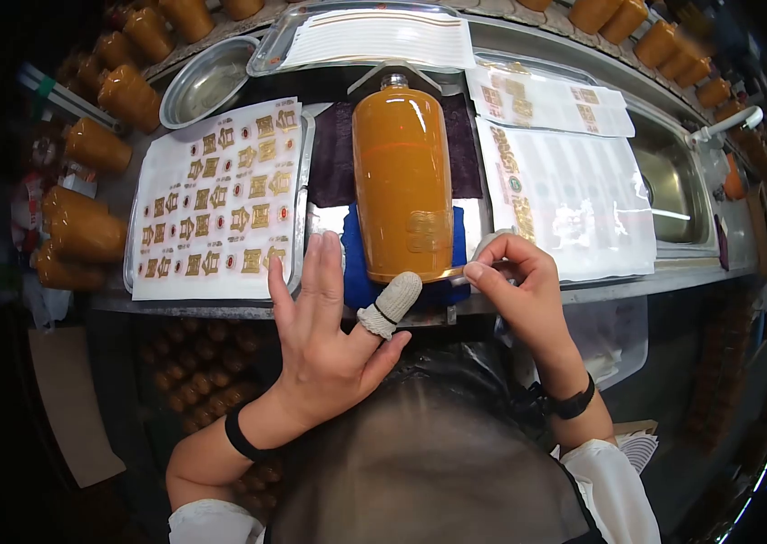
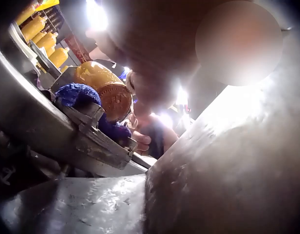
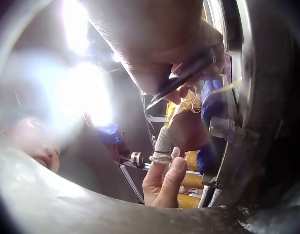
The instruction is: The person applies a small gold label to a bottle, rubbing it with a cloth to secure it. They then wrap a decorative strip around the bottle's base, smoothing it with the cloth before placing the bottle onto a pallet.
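A large amber-brown glazed bottle (image 1: 401, 163) lies with its neck away from me, on a blue cloth (image 1: 354, 245). A square gold decal (image 1: 429, 231) sits on its side near the base. My left hand (image 1: 324, 349) has its fingers extended, and its index finger, in a knitted finger cover (image 1: 397, 295), is at the bottle's base edge. My right hand (image 1: 528, 281) pinches the end of a thin gold strip (image 1: 449, 272) at the base's right side. A pale finger cover shows behind that thumb. The round base (image 2: 116, 102) faces the left wrist view.
A sheet of gold decals (image 1: 220, 199) lies on a tray at left. Wet-looking translucent decal sheets (image 1: 574, 199) lie at right, beside a sink (image 1: 664, 172). Behind stand a metal bowl (image 1: 206, 82) and a tray of white strips (image 1: 374, 41). More amber bottles (image 1: 84, 222) surround the bench.
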`<action>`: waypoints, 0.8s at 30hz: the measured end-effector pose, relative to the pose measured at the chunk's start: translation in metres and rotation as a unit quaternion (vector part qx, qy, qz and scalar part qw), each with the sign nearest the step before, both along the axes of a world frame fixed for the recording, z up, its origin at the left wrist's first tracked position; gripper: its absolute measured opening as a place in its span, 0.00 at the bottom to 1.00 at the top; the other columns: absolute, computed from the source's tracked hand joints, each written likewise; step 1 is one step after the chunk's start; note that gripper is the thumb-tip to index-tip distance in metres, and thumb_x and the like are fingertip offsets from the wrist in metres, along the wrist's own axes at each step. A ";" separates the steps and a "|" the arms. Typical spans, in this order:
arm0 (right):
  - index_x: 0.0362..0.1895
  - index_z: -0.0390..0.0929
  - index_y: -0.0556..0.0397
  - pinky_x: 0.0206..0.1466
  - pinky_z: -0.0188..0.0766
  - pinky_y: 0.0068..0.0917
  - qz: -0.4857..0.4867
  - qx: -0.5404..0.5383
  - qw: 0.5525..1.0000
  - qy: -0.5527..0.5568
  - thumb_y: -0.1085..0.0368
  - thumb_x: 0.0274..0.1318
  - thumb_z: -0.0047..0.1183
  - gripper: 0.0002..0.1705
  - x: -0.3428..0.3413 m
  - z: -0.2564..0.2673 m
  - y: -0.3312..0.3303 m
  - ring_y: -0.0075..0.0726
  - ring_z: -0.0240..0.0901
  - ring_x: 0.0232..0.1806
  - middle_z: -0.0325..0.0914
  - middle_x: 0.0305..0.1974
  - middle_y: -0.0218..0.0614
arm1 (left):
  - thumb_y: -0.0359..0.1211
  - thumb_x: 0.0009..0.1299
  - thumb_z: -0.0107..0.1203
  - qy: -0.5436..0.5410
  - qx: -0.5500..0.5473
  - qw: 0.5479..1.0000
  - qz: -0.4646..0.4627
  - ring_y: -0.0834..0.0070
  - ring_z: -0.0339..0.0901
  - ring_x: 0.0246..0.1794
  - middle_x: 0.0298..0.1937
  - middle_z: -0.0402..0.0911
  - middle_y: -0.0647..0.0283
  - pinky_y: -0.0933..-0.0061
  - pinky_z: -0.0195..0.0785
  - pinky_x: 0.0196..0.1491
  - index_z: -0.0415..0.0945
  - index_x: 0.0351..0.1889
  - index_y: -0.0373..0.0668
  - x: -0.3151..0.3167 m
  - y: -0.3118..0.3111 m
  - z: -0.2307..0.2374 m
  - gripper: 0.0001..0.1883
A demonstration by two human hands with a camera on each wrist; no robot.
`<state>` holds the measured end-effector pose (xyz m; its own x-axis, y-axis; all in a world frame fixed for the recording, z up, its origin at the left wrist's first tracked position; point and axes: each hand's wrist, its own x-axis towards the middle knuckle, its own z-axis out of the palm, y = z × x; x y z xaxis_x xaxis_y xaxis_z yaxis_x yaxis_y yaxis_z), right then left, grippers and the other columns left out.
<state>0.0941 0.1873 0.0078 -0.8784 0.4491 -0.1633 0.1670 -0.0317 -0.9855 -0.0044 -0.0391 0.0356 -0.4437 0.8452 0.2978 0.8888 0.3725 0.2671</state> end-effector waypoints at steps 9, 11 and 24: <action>0.30 0.79 0.56 0.33 0.65 0.16 0.004 0.037 0.999 0.000 0.68 0.55 0.64 0.07 -0.003 -0.013 0.000 0.16 0.71 0.31 0.77 0.32 0.27 | 0.39 0.56 0.69 0.062 0.004 0.998 -0.003 0.34 0.57 0.73 0.73 0.56 0.28 0.26 0.38 0.70 0.83 0.55 0.52 0.003 0.022 0.012 0.25; 0.30 0.79 0.56 0.33 0.65 0.16 0.001 0.035 0.999 0.000 0.69 0.55 0.64 0.06 -0.005 -0.010 -0.002 0.16 0.70 0.31 0.76 0.32 0.27 | 0.38 0.56 0.69 0.079 0.012 0.997 -0.008 0.33 0.58 0.72 0.72 0.58 0.29 0.25 0.39 0.69 0.84 0.53 0.51 0.002 0.028 0.011 0.24; 0.30 0.80 0.55 0.34 0.63 0.19 0.025 0.076 0.997 0.016 0.65 0.56 0.64 0.08 -0.006 -0.001 -0.003 0.21 0.67 0.32 0.74 0.32 0.30 | 0.32 0.55 0.70 -0.041 0.133 0.990 0.031 0.42 0.66 0.70 0.71 0.64 0.35 0.36 0.51 0.70 0.70 0.67 0.33 -0.023 0.046 -0.016 0.39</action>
